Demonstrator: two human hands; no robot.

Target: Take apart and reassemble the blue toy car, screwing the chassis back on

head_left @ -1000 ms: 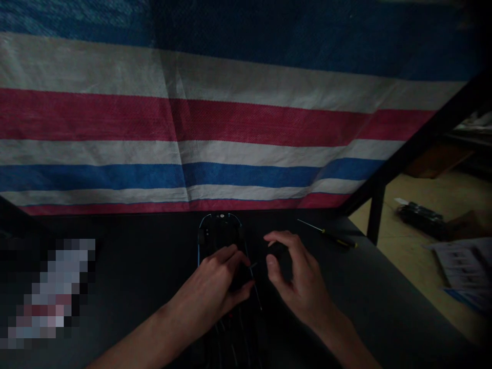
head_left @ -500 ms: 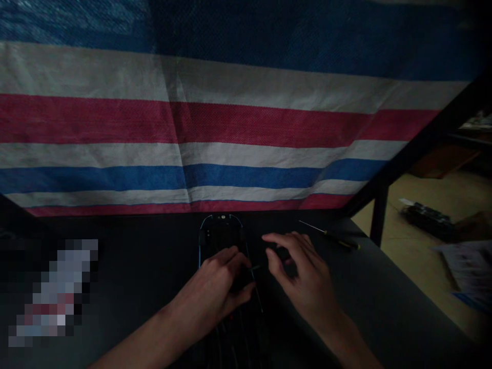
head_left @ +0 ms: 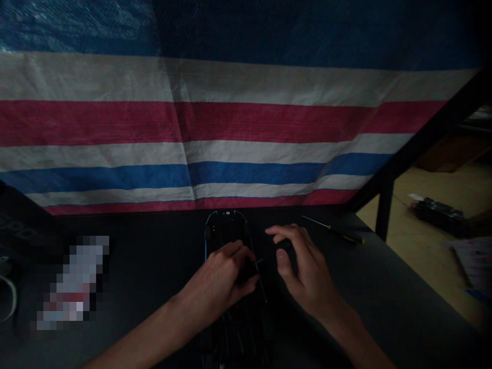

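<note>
A long black device (head_left: 226, 233) with a rounded far end and thin blue edging lies in front of me; it looks like a model car chassis, but the dark hides its detail. My left hand (head_left: 234, 266) is over its middle, fingers curled and pinched together. A short thin dark piece (head_left: 258, 262) sticks out past those fingertips; whatever else they grip is hidden. To the right of the device, my right hand (head_left: 302, 264) hovers with thumb and fingers bent and apart, holding nothing that I can see.
A screwdriver (head_left: 346, 237) with a black and yellow handle lies on the dark table (head_left: 154, 256) at the right. A blurred-out flat object (head_left: 77, 282) and a white cable (head_left: 13, 297) are at the left. Striped tarpaulin (head_left: 246, 120) hangs behind.
The view has shifted slightly to the left. My right thumb has drawn back a little from the fingers; my left hand keeps its place on the device.
</note>
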